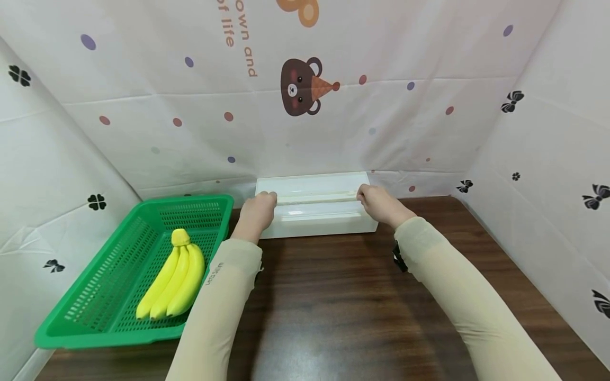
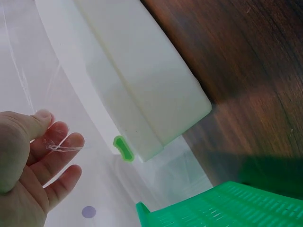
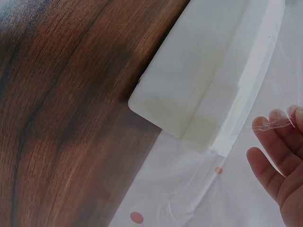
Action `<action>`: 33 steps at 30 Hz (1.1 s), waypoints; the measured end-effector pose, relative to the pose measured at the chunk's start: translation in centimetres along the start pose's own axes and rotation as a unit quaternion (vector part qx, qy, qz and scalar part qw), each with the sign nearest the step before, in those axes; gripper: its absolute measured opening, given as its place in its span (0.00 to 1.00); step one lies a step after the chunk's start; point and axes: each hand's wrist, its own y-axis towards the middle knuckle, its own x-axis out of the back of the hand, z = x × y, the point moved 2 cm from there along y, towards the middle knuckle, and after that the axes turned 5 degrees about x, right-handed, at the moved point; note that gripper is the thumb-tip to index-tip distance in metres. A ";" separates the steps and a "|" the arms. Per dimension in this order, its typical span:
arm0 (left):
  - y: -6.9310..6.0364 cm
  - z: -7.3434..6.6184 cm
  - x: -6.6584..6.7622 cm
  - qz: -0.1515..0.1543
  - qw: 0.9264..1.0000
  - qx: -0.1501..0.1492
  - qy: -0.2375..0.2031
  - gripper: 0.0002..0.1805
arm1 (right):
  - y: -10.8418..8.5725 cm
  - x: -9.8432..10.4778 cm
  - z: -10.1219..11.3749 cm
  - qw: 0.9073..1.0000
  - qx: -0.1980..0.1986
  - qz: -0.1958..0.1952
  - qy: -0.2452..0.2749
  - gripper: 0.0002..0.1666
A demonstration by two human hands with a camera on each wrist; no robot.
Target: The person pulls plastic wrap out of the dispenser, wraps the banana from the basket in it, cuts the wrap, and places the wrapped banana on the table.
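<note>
L hand [image 1: 259, 211] & R hand [image 1: 379, 205] each pinch clear film [image 2: 71, 149]; white box [image 1: 319, 228] btwn them, approx. ctr of head view.

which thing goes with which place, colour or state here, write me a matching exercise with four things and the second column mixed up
Things:
1. bananas
2. basket
3. box
4. clear film

Place, colour or state:
A. white, lying on the brown table near the patterned backdrop
B. held by the left hand and the right hand
C. yellow, joined in one bunch
D. green, with many small openings in its sides

Right pairs: 1-C, 2-D, 3-A, 4-B
</note>
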 end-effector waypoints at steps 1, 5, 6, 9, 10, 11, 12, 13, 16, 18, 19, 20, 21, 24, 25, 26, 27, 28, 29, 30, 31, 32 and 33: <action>0.0 0.0 0.0 -0.001 1.000 0.000 -0.003 0.07 | -0.1 0.1 0.0 1.000 0.000 0.001 0.000 0.16; -0.2 0.2 0.3 -0.006 1.000 -0.001 -0.013 0.09 | -0.2 0.3 0.1 1.000 0.005 0.002 0.002 0.16; -0.2 0.3 0.4 -0.008 1.000 -0.001 -0.015 0.10 | -0.3 0.4 0.2 1.000 0.006 0.002 0.003 0.16; -0.3 0.3 0.6 -0.011 1.000 -0.002 -0.019 0.10 | -0.3 0.5 0.2 1.000 0.010 -0.001 0.003 0.17; -0.3 0.3 0.7 -0.013 1.000 -0.003 -0.020 0.10 | -0.3 0.6 0.3 1.000 0.011 -0.002 0.003 0.17; -0.3 0.3 0.8 -0.014 1.000 -0.003 -0.020 0.10 | -0.4 0.6 0.3 1.000 0.012 -0.002 0.004 0.17; -0.4 0.3 0.8 -0.015 1.000 -0.003 -0.019 0.10 | -0.4 0.7 0.3 1.000 0.012 -0.003 0.005 0.17; -0.4 0.3 0.9 -0.014 1.000 -0.002 -0.019 0.10 | -0.4 0.7 0.3 1.000 0.013 -0.003 0.006 0.17; -0.6 0.2 1.2 -0.012 1.000 0.001 -0.021 0.10 | -0.5 0.8 0.3 1.000 0.013 -0.004 0.007 0.16; -0.7 0.2 1.4 -0.011 1.000 0.003 -0.023 0.10 | -0.6 1.0 0.4 1.000 0.010 -0.005 0.008 0.17; -0.7 0.2 1.5 -0.011 1.000 0.003 -0.024 0.10 | -0.6 1.0 0.4 1.000 0.009 -0.005 0.008 0.17; -0.7 0.3 1.6 -0.012 1.000 0.003 -0.024 0.10 | -0.6 1.1 0.4 1.000 0.008 -0.005 0.008 0.17; -0.7 0.3 1.7 -0.013 1.000 0.004 -0.025 0.10 | -0.7 1.2 0.5 1.000 0.007 -0.004 0.009 0.17; -0.8 0.3 1.9 -0.021 0.999 0.000 -0.029 0.11 | -0.7 1.4 0.5 1.000 0.008 -0.007 0.007 0.17; -0.8 0.3 1.9 -0.024 0.999 0.000 -0.032 0.11 | -0.7 1.5 0.5 1.000 0.009 -0.008 0.006 0.17; -0.8 0.4 2.0 -0.028 0.999 0.001 -0.036 0.11 | -0.7 1.5 0.5 1.000 0.012 -0.012 0.004 0.16; -0.8 0.4 2.0 -0.033 0.999 0.002 -0.041 0.11 | -0.7 1.6 0.5 1.000 0.015 -0.015 0.002 0.16; -0.8 0.5 2.0 -0.037 0.998 0.002 -0.045 0.11 | -0.8 1.7 0.5 1.000 0.018 -0.020 -0.001 0.15; -0.8 0.5 2.1 -0.039 0.998 0.002 -0.049 0.10 | -0.8 1.7 0.6 0.999 0.021 -0.024 -0.002 0.15; -0.8 0.6 2.2 -0.042 0.998 0.003 -0.053 0.10 | -0.8 1.8 0.6 0.999 0.025 -0.029 -0.004 0.14; -0.8 0.6 2.2 -0.043 0.997 0.004 -0.057 0.11 | -0.9 1.9 0.7 0.999 0.029 -0.034 -0.006 0.14; -0.8 0.7 2.3 -0.046 0.997 0.003 -0.060 0.11 | -0.9 1.9 0.7 0.999 0.032 -0.040 -0.010 0.13; -0.8 0.7 2.4 -0.048 0.997 0.002 -0.062 0.11 | -1.0 2.0 0.7 0.998 0.036 -0.044 -0.010 0.12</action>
